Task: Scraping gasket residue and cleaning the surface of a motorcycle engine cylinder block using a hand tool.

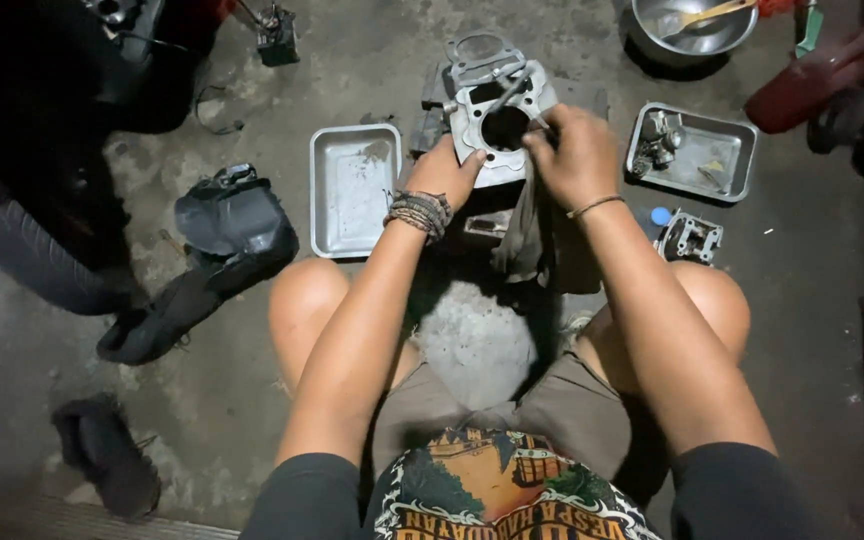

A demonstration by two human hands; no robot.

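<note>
Left hand gripping engine cylinder, right hand closed around thin tool

an empty rectangular metal tray lies on the concrete floor left of centre. on the right, a second metal tray holds small engine parts. near it sit a blue cap and a small metal engine piece. at the far right, a round steel bowl has a wooden-handled tool lying in it, and a dark red plastic part lies beside it. to the left lie black plastic covers, with a dark rag nearer. a small black component with wires sits at the far left.
</note>
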